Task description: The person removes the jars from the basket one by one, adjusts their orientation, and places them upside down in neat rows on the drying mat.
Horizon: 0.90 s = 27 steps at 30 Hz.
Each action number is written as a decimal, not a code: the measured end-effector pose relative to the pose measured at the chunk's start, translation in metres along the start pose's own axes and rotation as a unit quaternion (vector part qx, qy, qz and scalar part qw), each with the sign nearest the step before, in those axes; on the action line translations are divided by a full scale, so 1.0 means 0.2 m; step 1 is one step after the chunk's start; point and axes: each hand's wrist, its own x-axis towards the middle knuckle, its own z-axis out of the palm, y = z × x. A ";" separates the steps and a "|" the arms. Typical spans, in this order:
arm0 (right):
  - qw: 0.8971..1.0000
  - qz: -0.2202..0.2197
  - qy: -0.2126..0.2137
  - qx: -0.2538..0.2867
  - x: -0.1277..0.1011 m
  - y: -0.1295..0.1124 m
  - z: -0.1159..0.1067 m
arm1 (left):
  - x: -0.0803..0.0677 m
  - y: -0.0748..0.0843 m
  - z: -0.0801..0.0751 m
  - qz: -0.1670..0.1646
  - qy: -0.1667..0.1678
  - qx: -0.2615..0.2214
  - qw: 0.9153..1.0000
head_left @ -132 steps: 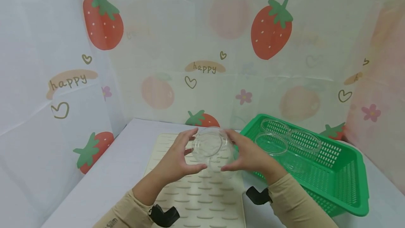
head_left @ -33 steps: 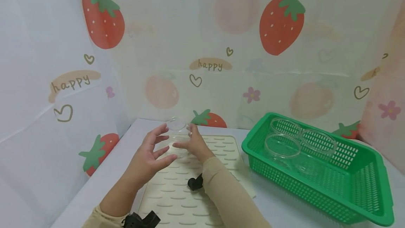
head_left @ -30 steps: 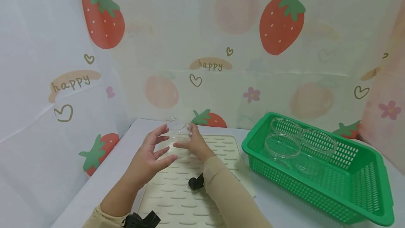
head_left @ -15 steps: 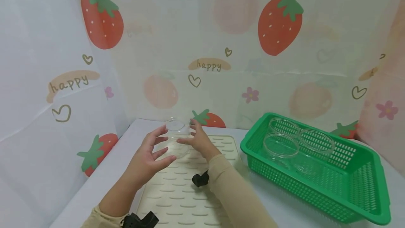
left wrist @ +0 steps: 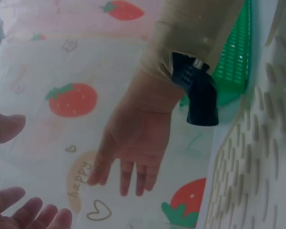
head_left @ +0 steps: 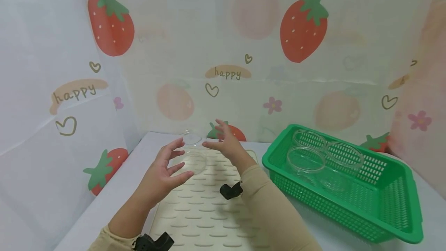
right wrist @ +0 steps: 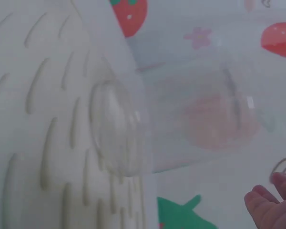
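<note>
While on mat (head_left: 209,204), clear dish (head_left: 195,161) btwn L grip (head_left: 163,169) & R grip (head_left: 228,144), both spread, empty.

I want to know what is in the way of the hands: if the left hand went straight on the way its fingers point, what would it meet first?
Most likely the clear glass bowl upside down on the ribbed mat: the left hand is open, fingers aimed at it. Depth is unclear from the head view.
</note>
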 end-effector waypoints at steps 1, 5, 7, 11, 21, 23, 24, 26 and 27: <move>1.000 -0.010 -0.001 -0.002 -0.01 -0.01 -0.02 | 0.00 0.00 0.00 0.001 -0.001 -0.001 1.000; 0.999 -0.041 -0.011 0.009 -0.06 -0.08 -0.10 | 0.01 0.01 0.01 0.005 -0.007 0.003 1.000; 0.998 -0.053 -0.014 0.009 -0.09 -0.12 -0.13 | 0.01 0.01 0.02 0.007 -0.009 0.005 1.000; 0.997 -0.071 -0.020 0.014 -0.14 -0.17 -0.20 | 0.02 0.02 0.03 0.008 -0.012 0.006 1.000; 0.994 -0.102 -0.047 0.002 -0.27 -0.24 -0.35 | 0.06 0.04 0.06 0.018 -0.020 0.020 0.999; 0.993 -0.105 -0.044 -0.011 -0.30 -0.24 -0.39 | 0.07 0.05 0.06 0.022 -0.022 0.021 0.999; 0.993 -0.106 -0.044 -0.015 -0.31 -0.25 -0.41 | 0.08 0.06 0.07 0.023 -0.023 0.023 0.999; 0.993 -0.109 -0.042 -0.027 -0.34 -0.25 -0.46 | 0.09 0.06 0.07 0.025 -0.024 0.023 0.999; 0.993 -0.108 -0.041 -0.032 -0.35 -0.25 -0.48 | 0.09 0.06 0.08 0.024 -0.024 0.023 0.999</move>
